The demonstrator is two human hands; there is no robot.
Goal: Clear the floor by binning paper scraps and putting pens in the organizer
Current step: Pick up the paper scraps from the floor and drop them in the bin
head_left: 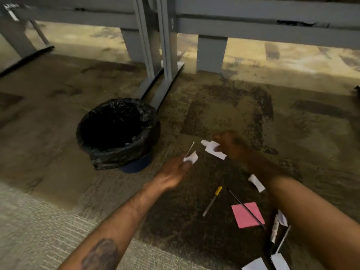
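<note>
My left hand (pixel 174 170) pinches small white paper scraps (pixel 191 155) just right of the bin (pixel 116 133), a round bin lined with a black bag. My right hand (pixel 231 145) grips a larger white paper scrap (pixel 213 150) a little to the right, above the carpet. On the floor below lie a yellow-capped pen (pixel 212 200), a thin black pen (pixel 246 208) across a pink sticky note (pixel 247 215), a white scrap (pixel 257 183) by my right forearm, a marker (pixel 275 228) and more white scraps (pixel 277 262) at the bottom right.
Grey desk legs and panels (pixel 165 55) stand behind the bin. The floor is brown patterned carpet (pixel 224 110), with a lighter grey carpet strip (pixel 39 230) at the lower left. No organizer is in view.
</note>
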